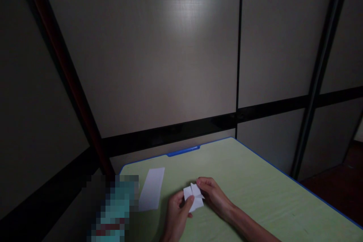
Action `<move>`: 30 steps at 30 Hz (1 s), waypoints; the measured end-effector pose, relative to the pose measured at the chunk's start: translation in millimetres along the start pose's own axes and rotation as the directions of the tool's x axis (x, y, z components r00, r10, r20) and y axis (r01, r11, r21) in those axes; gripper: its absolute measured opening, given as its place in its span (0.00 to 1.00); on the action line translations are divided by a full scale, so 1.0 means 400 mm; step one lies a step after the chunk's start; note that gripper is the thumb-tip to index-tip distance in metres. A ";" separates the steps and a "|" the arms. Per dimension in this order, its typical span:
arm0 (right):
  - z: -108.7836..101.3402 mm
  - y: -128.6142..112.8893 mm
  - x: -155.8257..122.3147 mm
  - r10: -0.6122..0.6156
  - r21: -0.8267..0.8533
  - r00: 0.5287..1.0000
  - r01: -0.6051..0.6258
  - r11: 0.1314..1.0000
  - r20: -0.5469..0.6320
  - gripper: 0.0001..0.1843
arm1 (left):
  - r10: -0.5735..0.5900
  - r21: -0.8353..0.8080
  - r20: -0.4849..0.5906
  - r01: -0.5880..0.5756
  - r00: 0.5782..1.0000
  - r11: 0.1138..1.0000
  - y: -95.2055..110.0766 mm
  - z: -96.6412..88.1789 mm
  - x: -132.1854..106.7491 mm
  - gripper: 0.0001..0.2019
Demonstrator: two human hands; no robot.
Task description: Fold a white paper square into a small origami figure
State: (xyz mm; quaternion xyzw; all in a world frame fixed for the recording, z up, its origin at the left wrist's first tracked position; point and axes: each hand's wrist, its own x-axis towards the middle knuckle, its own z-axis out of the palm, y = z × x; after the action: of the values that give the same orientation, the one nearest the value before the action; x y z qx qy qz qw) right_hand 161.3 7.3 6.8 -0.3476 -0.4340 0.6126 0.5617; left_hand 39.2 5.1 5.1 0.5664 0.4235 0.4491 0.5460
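Observation:
A small folded piece of white paper (197, 203) is held up between my two hands, just above the green tabletop; creases and flaps show on its face. My left hand (178, 211) pinches it from the left, with the thumb lying across the front and the other fingers behind. At the paper's upper right edge, my right hand (211, 193) has thumb and forefinger closed on a flap. The remaining right fingers are partly hidden behind the paper.
On the left of the green table (249, 181) lies a flat white strip of paper (152, 189). A blue pen-like ledge (183, 151) sits at the table's far edge. Beyond stand grey cabinet panels (170, 64). A blurred-out teal patch (116, 204) covers the lower left.

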 end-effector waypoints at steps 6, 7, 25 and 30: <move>0.002 -0.005 -0.005 -0.046 -0.064 0.997 0.050 0.997 0.067 0.10 | -0.020 -0.086 -0.066 0.014 0.998 0.996 0.005 -0.011 0.011 0.17; 0.003 -0.006 -0.006 -0.044 -0.069 0.997 0.048 0.996 0.064 0.10 | -0.024 -0.089 -0.062 0.019 0.998 0.996 0.004 -0.010 0.012 0.17; 0.005 0.000 -0.013 -0.029 -0.113 0.999 0.026 0.993 -0.023 0.11 | 0.051 -0.026 0.046 -0.050 0.998 0.998 0.002 -0.003 0.002 0.14; 0.013 -0.006 -0.012 -0.020 -0.091 0.999 0.022 0.996 0.025 0.12 | 0.070 -0.059 0.034 -0.068 0.997 0.996 -0.002 -0.011 0.004 0.12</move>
State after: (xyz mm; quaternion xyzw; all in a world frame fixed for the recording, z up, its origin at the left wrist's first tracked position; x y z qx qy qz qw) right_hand 158.2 1.8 10.5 -0.3610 -0.4717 0.5902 0.5466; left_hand 35.4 7.7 4.5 0.5726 0.3805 0.4698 0.5538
